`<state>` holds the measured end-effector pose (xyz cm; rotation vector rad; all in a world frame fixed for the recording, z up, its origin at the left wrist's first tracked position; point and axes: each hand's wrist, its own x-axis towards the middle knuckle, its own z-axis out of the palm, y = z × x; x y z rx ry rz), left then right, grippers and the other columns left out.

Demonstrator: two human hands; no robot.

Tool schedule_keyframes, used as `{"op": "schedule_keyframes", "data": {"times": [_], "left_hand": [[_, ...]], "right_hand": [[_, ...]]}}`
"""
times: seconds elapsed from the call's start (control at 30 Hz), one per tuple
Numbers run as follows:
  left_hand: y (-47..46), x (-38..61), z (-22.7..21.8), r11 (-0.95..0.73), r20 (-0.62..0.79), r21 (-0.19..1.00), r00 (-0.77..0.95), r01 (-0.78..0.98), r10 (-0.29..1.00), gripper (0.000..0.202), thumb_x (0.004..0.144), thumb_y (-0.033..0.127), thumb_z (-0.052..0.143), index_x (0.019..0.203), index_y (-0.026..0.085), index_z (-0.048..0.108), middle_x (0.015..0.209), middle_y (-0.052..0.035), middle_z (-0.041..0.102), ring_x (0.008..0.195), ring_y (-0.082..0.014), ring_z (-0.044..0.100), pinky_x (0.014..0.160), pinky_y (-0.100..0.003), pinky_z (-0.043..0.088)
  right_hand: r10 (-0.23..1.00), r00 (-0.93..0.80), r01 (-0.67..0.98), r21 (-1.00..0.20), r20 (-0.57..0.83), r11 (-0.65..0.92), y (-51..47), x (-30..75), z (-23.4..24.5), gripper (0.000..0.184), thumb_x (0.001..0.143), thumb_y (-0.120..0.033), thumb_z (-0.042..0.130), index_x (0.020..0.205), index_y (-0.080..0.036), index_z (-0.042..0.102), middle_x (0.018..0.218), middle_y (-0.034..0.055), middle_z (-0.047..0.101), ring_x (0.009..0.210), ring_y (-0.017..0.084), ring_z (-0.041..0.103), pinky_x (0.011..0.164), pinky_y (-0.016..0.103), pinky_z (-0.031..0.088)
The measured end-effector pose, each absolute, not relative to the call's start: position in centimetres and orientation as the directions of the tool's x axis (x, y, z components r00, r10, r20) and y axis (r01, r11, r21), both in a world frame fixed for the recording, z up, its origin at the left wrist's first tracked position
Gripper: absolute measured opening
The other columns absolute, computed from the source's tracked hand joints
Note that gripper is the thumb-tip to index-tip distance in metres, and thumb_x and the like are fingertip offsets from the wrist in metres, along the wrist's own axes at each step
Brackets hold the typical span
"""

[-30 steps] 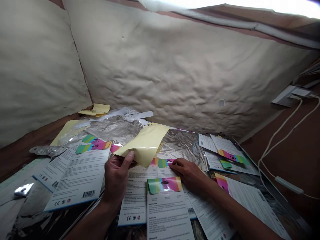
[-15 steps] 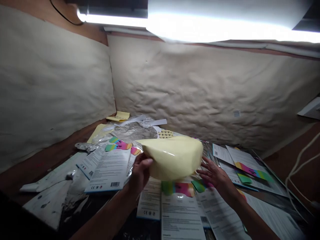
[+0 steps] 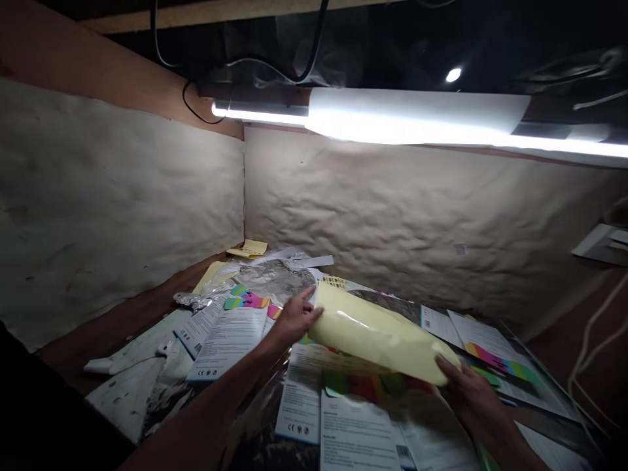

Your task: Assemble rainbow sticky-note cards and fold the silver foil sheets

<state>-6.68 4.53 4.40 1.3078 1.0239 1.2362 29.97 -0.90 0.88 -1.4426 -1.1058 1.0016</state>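
Observation:
A glossy pale yellow sheet (image 3: pixel 377 333) bows into a curved roll across the pile of papers. My left hand (image 3: pixel 296 318) grips its left end, and my right hand (image 3: pixel 466 394) holds its right end, with the fingers curled over the edge. Under the sheet lie printed white instruction cards (image 3: pixel 304 399) with rainbow-coloured tops (image 3: pixel 356 386). Crumpled silver foil (image 3: pixel 275 281) lies behind my left hand. The sheet hides part of the cards and the foil.
More printed cards (image 3: pixel 228 343) and foil scraps cover the wooden surface (image 3: pixel 122 314). A small yellow paper (image 3: pixel 248 248) lies in the far corner. Wrinkled beige paper (image 3: pixel 392 222) lines the walls, below a bright tube lamp (image 3: pixel 407 114). A white cable (image 3: pixel 589 353) runs along the right.
The view has tilted upward. My hands have moved apart, and my right hand has gone from spread fingers beside the sheet to holding its right end. The sheet is now stretched into a longer curve.

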Motion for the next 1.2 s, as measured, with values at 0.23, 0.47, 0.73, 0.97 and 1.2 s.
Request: {"op": "schedule_keyframes", "data": {"times": [0.23,0.47,0.73,0.97,1.2], "left_hand": [[2.3,-8.1,4.3,-0.182,0.191,0.968,-0.038,0.174,0.981,0.077,0.08,0.041,0.07,0.148,0.023,0.038,0.136,-0.0182,0.055,0.103,-0.0239,0.067,0.084,-0.033,0.054],[-7.5,-8.8,0.2,-0.095,0.039,0.931,0.161,0.353,0.986,0.049,0.084,0.042,0.064,0.132,0.032,0.059,0.132,-0.0101,0.06,0.107,-0.0276,0.065,0.089,-0.041,0.055],[-9.7,-6.9,0.6,-0.261,0.17,0.864,0.239,0.431,0.956,0.046,0.084,0.039,0.063,0.129,0.034,0.061,0.132,-0.0059,0.063,0.118,-0.0299,0.059,0.103,-0.045,0.047],[-6.2,-4.0,0.4,-0.026,-0.064,0.949,0.272,0.315,0.96,0.069,0.084,0.042,0.063,0.146,0.028,0.038,0.15,-0.0119,0.039,0.114,-0.0271,0.061,0.085,-0.037,0.058],[-5.0,-4.0,-0.3,-0.076,-0.035,0.915,0.267,0.395,0.963,0.099,0.075,0.038,0.07,0.155,0.027,0.012,0.146,-0.0147,0.046,0.116,-0.0294,0.061,0.092,-0.041,0.053]], "right_hand": [[0.927,0.371,0.25,-0.967,0.056,-0.042,5.8,28.1,1.7,0.064,0.072,-0.058,0.066,0.118,-0.015,0.061,0.116,0.0187,0.069,0.11,0.037,0.065,0.089,0.05,0.055],[0.972,0.175,0.5,-0.864,0.157,0.049,-2.6,28.2,1.6,0.063,0.084,-0.049,0.061,0.14,-0.021,0.049,0.143,0.0133,0.052,0.129,0.031,0.052,0.107,0.049,0.044],[0.972,-0.073,0.73,-0.652,0.224,0.205,-15.9,24.6,-2.6,0.038,0.089,-0.037,0.06,0.127,-0.03,0.064,0.133,0.0061,0.064,0.122,0.027,0.06,0.101,0.037,0.053],[0.905,-0.122,0.767,-0.541,0.407,0.346,-18.1,21.1,-8.2,0.049,0.081,-0.02,0.068,0.13,-0.027,0.062,0.138,0.0084,0.058,0.126,0.03,0.056,0.104,0.04,0.05],[0.87,-0.205,0.699,-0.555,0.448,0.451,-18.1,19.8,-7.3,0.053,0.077,-0.02,0.072,0.128,-0.024,0.06,0.138,0.0109,0.058,0.123,0.029,0.058,0.102,0.037,0.05]]}}
